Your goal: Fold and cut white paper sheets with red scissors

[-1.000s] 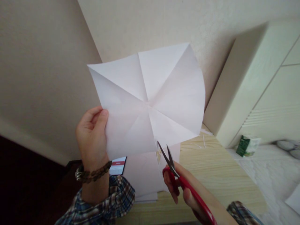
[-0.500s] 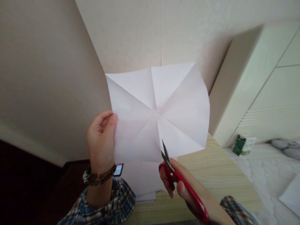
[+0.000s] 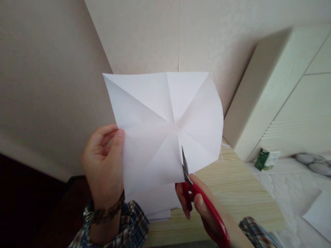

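Note:
A white sheet of paper [image 3: 144, 100] with creases meeting near its middle is held up over the table. My left hand [image 3: 106, 162] pinches its left edge between thumb and fingers. In my right hand [image 3: 207, 206] are red-handled scissors [image 3: 210, 210], with the fingers in the handles. The scissor blades point up at the sheet's lower edge, along the vertical crease, and a cut runs there. One blade lies in front of the paper; the other is partly hidden by it.
More white paper [image 3: 157, 199] lies stacked on the light wooden table [image 3: 238, 182]. To the right, a green and white box [image 3: 266, 159] and a grey patterned item [image 3: 312, 162] rest on a white quilted surface [image 3: 279, 186]. A wall rises behind the table.
The scissors have cut further up the crease and their blades are closer together. My left hand has moved left and slightly down with the paper, and the cut has spread.

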Motion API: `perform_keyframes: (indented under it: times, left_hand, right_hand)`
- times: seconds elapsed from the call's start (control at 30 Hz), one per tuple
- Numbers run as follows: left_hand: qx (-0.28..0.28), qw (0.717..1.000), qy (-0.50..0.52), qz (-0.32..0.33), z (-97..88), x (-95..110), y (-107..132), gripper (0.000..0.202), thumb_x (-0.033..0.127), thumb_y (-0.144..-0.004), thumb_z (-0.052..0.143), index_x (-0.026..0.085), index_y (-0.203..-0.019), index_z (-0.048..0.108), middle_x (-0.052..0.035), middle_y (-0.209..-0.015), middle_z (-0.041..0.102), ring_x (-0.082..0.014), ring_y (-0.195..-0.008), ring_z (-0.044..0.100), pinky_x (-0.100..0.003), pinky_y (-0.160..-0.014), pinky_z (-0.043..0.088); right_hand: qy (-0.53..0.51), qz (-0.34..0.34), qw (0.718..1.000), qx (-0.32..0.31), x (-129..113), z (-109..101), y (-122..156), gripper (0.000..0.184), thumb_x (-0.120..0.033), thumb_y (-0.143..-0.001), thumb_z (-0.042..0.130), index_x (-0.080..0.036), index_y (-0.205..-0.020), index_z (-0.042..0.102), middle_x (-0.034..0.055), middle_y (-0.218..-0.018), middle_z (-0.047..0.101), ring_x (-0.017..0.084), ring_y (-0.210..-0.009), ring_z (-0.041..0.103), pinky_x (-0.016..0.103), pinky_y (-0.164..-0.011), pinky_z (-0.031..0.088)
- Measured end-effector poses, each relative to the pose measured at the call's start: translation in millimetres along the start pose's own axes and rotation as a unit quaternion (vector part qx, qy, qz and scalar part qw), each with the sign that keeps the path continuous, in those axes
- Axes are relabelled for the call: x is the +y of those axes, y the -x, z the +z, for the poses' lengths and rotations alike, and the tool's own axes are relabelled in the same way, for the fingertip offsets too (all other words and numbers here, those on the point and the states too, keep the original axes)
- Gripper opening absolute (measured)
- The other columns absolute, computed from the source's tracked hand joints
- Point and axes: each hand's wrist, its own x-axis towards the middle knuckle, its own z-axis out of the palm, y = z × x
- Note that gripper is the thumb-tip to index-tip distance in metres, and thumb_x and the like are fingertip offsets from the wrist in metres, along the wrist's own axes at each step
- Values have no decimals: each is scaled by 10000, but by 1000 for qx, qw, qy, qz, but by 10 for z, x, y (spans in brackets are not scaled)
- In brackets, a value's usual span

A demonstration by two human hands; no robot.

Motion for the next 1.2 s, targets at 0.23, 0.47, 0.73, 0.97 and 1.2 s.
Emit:
perform_keyframes:
  times: [0.23, 0.47, 0.73, 0.97, 1.2]
  left_hand:
    - [-9, 1000, -8, 0, -5, 4, 13, 97, 240, -757, 683, 180, -831, 704, 13, -741, 709, -103, -613, 623, -177, -496, 460]
    - [5, 1000, 4, 3, 10, 8, 21, 74, 212, -746, 690, 176, -809, 703, 14, -741, 708, -112, -660, 644, -183, -538, 483]
    - [6, 1000, 14, 4, -5, 1, 39, 64, 184, -757, 701, 180, -820, 710, 29, -718, 693, -71, -567, 582, -139, -454, 426]
    - [10, 999, 15, 42, 6, -39, 44, 59, 176, -760, 696, 183, -816, 713, 44, -693, 686, -48, -540, 571, -95, -420, 411]
    - [9, 999, 20, 47, -18, -55, 46, 68, 175, -778, 702, 199, -839, 720, 60, -697, 693, -19, -470, 511, -76, -375, 370]
  right_hand:
    - [8, -9, 1000, 6, -11, 18, -16, 527, -714, -883, 401, -199, -824, 499, -26, -690, 453, 110, -543, 409, 261, -524, 348]
    - [20, 3, 1000, 10, -47, 18, -12, 584, -779, -838, 383, -206, -784, 481, -28, -652, 432, 112, -518, 397, 257, -491, 351]
    - [-27, -8, 1000, 7, -76, 18, 0, 503, -694, -875, 454, -200, -791, 492, -34, -681, 428, 87, -510, 373, 226, -454, 314]
    - [-37, 7, 999, 20, -115, 32, 6, 521, -702, -848, 498, -187, -772, 504, -46, -640, 427, 70, -484, 367, 202, -433, 307]
    - [-21, 20, 999, 27, -159, 30, -5, 547, -732, -820, 505, -190, -753, 494, -51, -633, 424, 60, -463, 356, 188, -408, 300]
